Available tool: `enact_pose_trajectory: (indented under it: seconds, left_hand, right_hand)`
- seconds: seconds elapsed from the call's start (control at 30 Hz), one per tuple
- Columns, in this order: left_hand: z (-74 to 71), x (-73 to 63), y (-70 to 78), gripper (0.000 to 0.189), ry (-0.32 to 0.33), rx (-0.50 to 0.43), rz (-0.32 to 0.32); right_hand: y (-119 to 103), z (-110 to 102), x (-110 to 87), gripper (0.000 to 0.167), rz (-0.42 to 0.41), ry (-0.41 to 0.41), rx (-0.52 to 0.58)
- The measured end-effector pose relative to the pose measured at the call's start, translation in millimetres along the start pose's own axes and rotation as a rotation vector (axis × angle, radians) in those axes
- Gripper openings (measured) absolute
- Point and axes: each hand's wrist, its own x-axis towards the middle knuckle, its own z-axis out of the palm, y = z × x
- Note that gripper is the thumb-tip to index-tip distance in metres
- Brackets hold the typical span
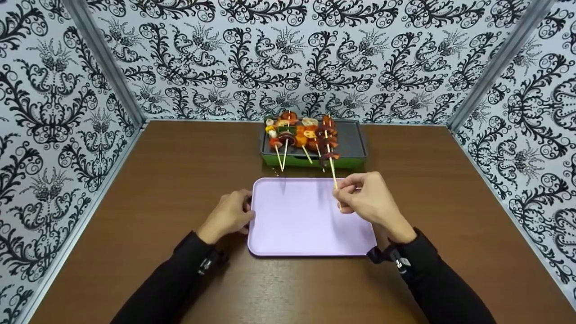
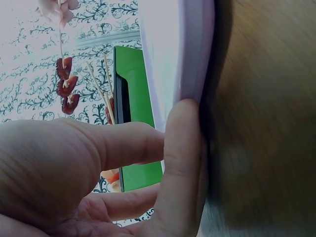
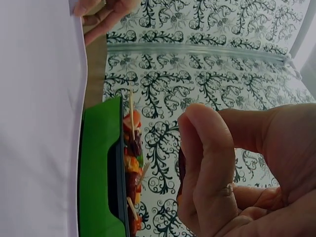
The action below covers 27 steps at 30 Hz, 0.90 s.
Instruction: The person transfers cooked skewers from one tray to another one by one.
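Note:
My right hand (image 1: pixel 371 198) pinches the bare stick end of a skewer (image 1: pixel 332 167), held above the far right part of a lilac tray (image 1: pixel 301 220). Dark red pieces are threaded on this skewer (image 2: pixel 67 86), as the left wrist view shows; in the right wrist view my fingers hide most of it. At the tray's left side my left hand (image 1: pixel 228 212) grips the rim between thumb and fingers. Behind the tray stands a green tabletop grill (image 1: pixel 351 139) with a dark plate. Several other skewers (image 1: pixel 288 130) of mixed pieces lie on its left and middle, sticks towards me.
The brown wooden table (image 1: pixel 180 153) carries the tray and grill. Patterned black-and-white panels (image 1: pixel 279 54) close off the back and both sides. Small crumbs lie between grill and tray.

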Motion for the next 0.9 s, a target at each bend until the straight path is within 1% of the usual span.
enact_pose_trajectory:
  seconds: [0.27,0.5,0.7,0.9]
  left_hand:
    - [0.4,1.1,-0.9,0.056,0.004,-0.002,-0.001]
    - [0.1,-0.4,-1.0,0.055,-0.002,0.003,-0.009]
    - [-0.3,0.7,-2.3,0.054,-0.001,0.000,0.002]
    - [0.3,2.2,-2.6,0.054,-0.005,-0.016,-0.003]
  right_hand:
    - [1.8,17.9,-8.9,0.007,0.013,-0.035,0.007]
    - [3.8,31.6,-17.7,0.007,0.011,-0.091,0.006]
    - [6.1,40.6,-22.2,0.010,0.017,-0.143,0.013]
    - [10.6,48.7,-26.0,0.010,0.043,-0.177,0.024]
